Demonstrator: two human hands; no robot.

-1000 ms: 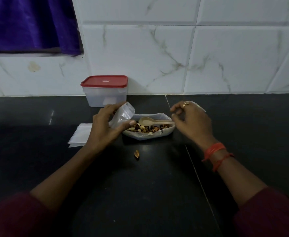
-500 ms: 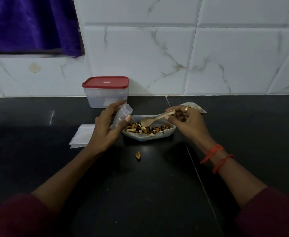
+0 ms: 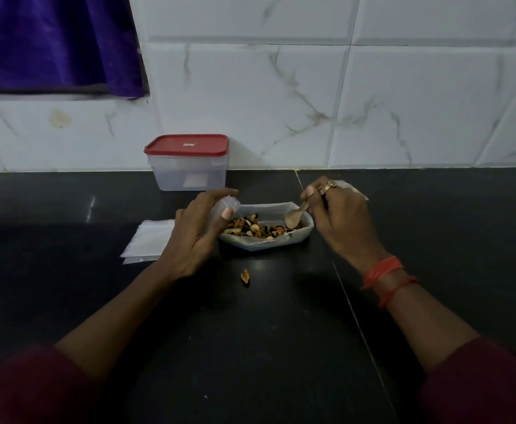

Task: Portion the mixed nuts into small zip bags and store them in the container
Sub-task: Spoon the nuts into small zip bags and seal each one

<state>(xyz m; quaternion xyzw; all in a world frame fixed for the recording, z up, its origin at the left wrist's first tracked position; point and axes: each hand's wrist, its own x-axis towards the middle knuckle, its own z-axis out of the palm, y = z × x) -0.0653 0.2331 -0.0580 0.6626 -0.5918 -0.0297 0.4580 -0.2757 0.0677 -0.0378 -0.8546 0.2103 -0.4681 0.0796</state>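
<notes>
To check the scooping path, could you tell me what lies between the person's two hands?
In the head view, the white tray of mixed nuts lies between the left hand and right hand, whose wooden spoon hangs over it.

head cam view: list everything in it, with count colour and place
counter: one, black, across the lower view
tray: one, white, middle of the counter
mixed nuts: a pile, brown and pale, in the tray
loose nut: one, brown, on the counter before the tray
container: one, clear with red lid on, at the wall behind the tray
flat bags: stack, count unclear, whitish, left of the tray
curtain: one, purple, top left
zip bag: one, clear, gripped at the tray's left end
spoon: one, pale, bowl at the tray's right end
left hand: one, grips the zip bag
right hand: one, holds the spoon
</notes>
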